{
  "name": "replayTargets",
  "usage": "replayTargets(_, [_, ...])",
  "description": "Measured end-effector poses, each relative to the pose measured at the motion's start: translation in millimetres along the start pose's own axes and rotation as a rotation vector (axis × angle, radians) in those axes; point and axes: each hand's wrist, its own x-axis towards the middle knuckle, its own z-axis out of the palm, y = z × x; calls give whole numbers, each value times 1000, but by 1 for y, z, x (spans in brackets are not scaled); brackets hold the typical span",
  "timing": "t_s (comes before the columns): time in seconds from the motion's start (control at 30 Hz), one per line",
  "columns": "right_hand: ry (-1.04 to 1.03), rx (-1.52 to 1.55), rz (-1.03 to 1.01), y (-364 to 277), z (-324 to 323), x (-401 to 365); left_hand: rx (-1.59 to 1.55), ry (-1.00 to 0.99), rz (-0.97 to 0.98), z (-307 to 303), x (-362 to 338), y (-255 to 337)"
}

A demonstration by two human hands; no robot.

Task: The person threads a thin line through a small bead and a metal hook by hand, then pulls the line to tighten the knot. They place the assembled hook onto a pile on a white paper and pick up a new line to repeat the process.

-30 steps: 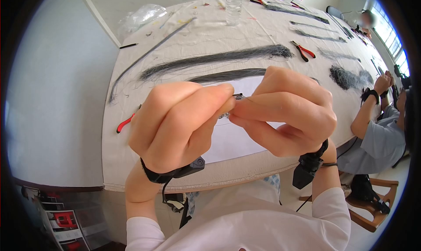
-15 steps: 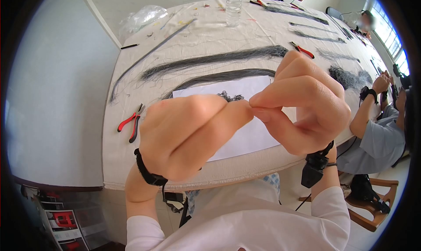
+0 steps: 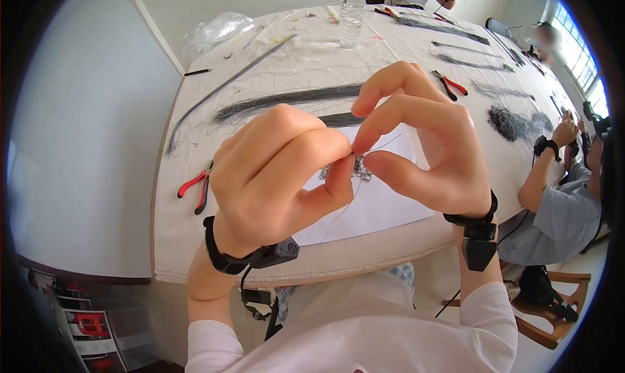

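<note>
My left hand (image 3: pixel 280 171) is closed, with thumb and forefinger pinching a thin dark wire (image 3: pixel 390 142) above a sheet of white paper (image 3: pixel 390 207). Close to its right, my right hand (image 3: pixel 423 145) has its thumb and fingers apart, the fingertips beside the wire. A small heap of dark curled wire pieces (image 3: pixel 362 170) lies on the paper below, partly hidden by my hands. Behind them, a thick bundle of dark wire strands (image 3: pixel 280 101) stretches across the table. Another bundle is mostly covered by my hands.
Red-handled pliers (image 3: pixel 203 189) lie on the left, another pair (image 3: pixel 449 85) behind my right hand. A water bottle (image 3: pixel 351 23), a plastic bag (image 3: pixel 218 31) and a black pen (image 3: pixel 198 72) are farther back. A co-worker's hand (image 3: pixel 565 131) is at the right; another person sits at the back.
My right thumb and fingers have opened from their pinch. My left hand has turned so its thumb shows, and the wire and more of the curled pieces are now visible.
</note>
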Motion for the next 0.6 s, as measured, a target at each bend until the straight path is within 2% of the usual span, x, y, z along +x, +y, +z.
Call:
replayTargets(0.2, [75, -48, -40, 4, 17, 2, -57, -32, -28, 8, -3, 0])
replayTargets(0.3, [184, -173, -150, 6, 20, 5, -28, -39, -62, 6, -3, -2])
replayTargets(0.37, [296, -538, -242, 4, 13, 8, -3, -38, -67, 2, -2, -3])
replayTargets(0.4, [355, -519, -236, 11, 9, 8, 19, -37, -73, 0, -1, -3])
replayTargets(0.43, [425, -592, -180, 16, 1, 10, 20, -35, -71, -2, 0, -5])
replayTargets(0.5, [501, -731, -288, 41, -31, 10, 24, 8, 49, -5, 4, -10])
replayTargets(0.57, [630, -819, -273, 69, -64, 6, 41, 17, 80, -9, 5, -13])
replayTargets(0.6, [680, -853, -196, 78, -79, 2, 52, 23, 111, -10, 6, -14])
